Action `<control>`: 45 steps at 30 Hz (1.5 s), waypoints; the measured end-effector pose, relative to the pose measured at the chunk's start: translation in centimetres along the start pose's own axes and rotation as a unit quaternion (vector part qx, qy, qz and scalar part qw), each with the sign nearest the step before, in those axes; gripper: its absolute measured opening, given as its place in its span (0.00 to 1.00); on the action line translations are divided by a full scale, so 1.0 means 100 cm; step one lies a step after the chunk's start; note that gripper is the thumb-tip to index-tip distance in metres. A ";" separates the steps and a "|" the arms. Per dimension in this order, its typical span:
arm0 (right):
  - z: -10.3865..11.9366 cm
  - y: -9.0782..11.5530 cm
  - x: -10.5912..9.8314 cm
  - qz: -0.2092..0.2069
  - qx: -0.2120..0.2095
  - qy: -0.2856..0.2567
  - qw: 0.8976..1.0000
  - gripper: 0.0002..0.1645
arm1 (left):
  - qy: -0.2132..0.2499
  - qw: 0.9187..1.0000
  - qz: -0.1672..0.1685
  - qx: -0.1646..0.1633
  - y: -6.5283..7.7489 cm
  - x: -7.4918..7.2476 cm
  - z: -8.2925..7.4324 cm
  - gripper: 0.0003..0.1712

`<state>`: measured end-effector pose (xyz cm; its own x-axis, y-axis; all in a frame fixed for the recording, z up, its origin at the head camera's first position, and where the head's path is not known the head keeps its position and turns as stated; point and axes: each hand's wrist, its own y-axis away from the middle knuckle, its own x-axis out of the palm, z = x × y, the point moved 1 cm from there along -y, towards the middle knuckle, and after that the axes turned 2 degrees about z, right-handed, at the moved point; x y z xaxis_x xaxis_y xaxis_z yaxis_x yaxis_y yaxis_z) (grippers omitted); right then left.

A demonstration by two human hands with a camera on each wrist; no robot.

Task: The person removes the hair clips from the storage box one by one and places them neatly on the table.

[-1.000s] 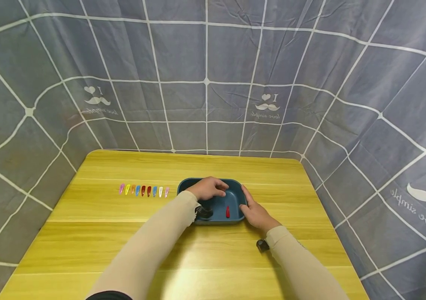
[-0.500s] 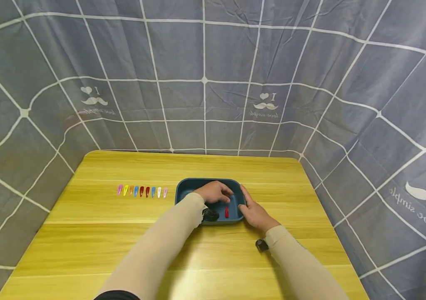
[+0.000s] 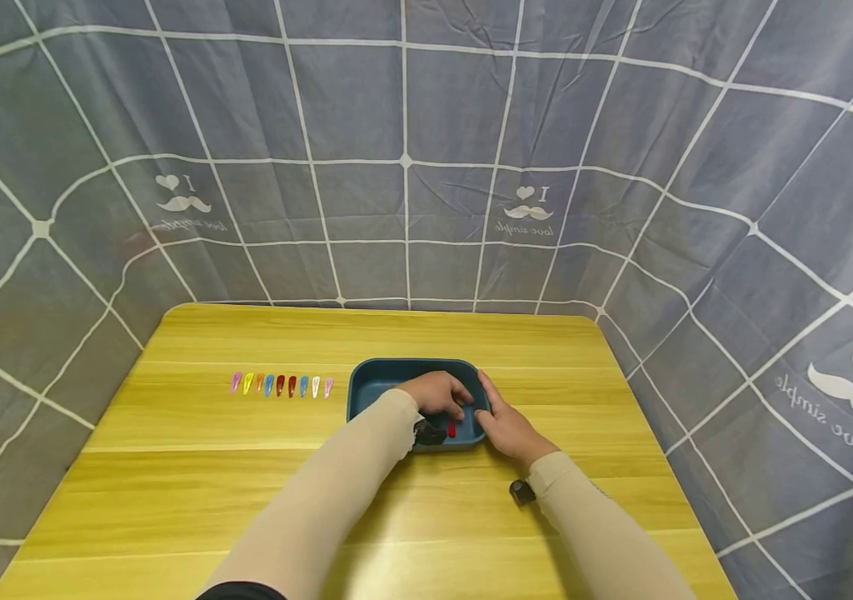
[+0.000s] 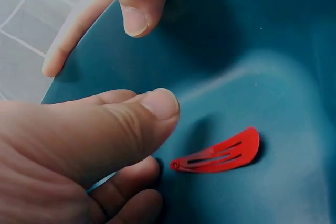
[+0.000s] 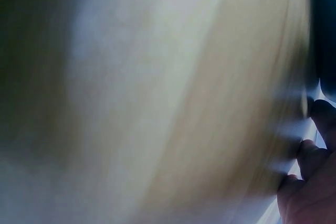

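Observation:
A red snap hair clip [image 3: 452,429] lies on the floor of a dark blue plastic basin [image 3: 375,372]. My left hand [image 3: 432,392] is inside the basin, just beside the clip. The left wrist view shows the left thumb [image 4: 160,106] and loosely bent fingers close to the narrow end of the hair clip [image 4: 250,142], apart from it and holding nothing. My right hand [image 3: 511,427] grips the basin's right wall, its thumb inside and its fingers along the outside. Only some of the right fingers [image 5: 311,156] show in the right wrist view.
A neat row of several coloured hair clips [image 3: 280,386] lies on the wooden table [image 3: 172,483], left of the basin. Behind the table and along its sides hangs a grey curtain [image 3: 366,200] with white grid lines.
Inside the basin my left hand has moved right and towards me, closer to the red hair clip. The right hand keeps its grip on the basin's wall. The head view has shifted slightly.

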<state>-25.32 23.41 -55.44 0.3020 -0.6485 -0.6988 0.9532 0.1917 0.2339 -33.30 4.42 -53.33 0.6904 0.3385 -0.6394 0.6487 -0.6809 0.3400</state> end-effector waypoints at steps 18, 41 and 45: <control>0.003 0.000 -0.001 0.002 -0.003 0.013 1.000 0.44 | -0.037 0.999 0.011 -0.030 -0.006 0.008 -0.006 0.22; 0.003 0.000 -0.001 -0.003 -0.007 0.007 1.000 0.44 | -0.059 0.998 0.012 -0.025 -0.009 0.009 -0.004 0.12; 0.002 -0.001 -0.001 -0.004 -0.012 0.007 1.000 0.44 | -0.054 0.998 0.022 -0.024 -0.007 0.008 -0.005 0.12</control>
<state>-25.41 23.32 -55.30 0.2951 -0.6392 -0.7102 0.9554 0.2045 0.2128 -33.03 5.48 -53.71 0.6815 0.2358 -0.6928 0.6351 -0.6609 0.3998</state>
